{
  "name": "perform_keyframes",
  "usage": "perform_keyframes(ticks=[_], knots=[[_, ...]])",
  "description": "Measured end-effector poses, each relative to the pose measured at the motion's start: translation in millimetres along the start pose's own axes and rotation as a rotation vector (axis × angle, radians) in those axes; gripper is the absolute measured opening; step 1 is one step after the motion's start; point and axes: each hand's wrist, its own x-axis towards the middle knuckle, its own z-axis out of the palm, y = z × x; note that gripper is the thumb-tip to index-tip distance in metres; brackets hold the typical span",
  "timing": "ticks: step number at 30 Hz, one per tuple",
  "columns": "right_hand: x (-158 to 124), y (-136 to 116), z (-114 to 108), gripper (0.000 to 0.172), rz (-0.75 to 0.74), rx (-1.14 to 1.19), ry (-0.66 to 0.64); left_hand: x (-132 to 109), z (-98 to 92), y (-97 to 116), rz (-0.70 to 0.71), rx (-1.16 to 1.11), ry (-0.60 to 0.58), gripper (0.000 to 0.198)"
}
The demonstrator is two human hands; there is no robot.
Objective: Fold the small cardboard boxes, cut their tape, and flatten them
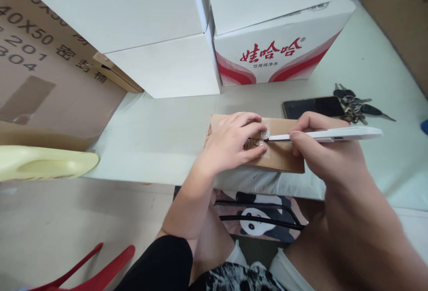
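A small brown cardboard box (284,161) lies on the table's front edge, with clear tape across its middle seam. My left hand (230,141) rests on top of the box, thumb and fingers spread on either side of the seam. A dark gap shows between them. My right hand (321,143) is closed around a white utility knife (347,135). Its blade points left, and the tip meets the taped seam beside my left fingertips. How deep the tip sits is hidden.
A black phone (314,107) and a bunch of keys (356,106) lie behind the box. White cartons (267,54) are stacked at the back. A large brown carton (50,68) and a pale yellow plastic piece (47,162) are on the left.
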Motion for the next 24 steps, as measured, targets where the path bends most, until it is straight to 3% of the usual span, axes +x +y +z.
perform_keyframes(ticks=[17,21,24], knots=[[-1,3,-5,0.014,0.135,0.077,0.086,0,-0.2,-1,0.008,-0.014,0.013,0.034],[-1,9,-7,0.013,0.092,0.206,0.082,0,-2.2,0,0.000,-0.014,0.008,0.034],[0,12,-9,0.009,0.047,0.409,0.177,0,-3.2,1,-0.001,-0.007,0.000,0.032]])
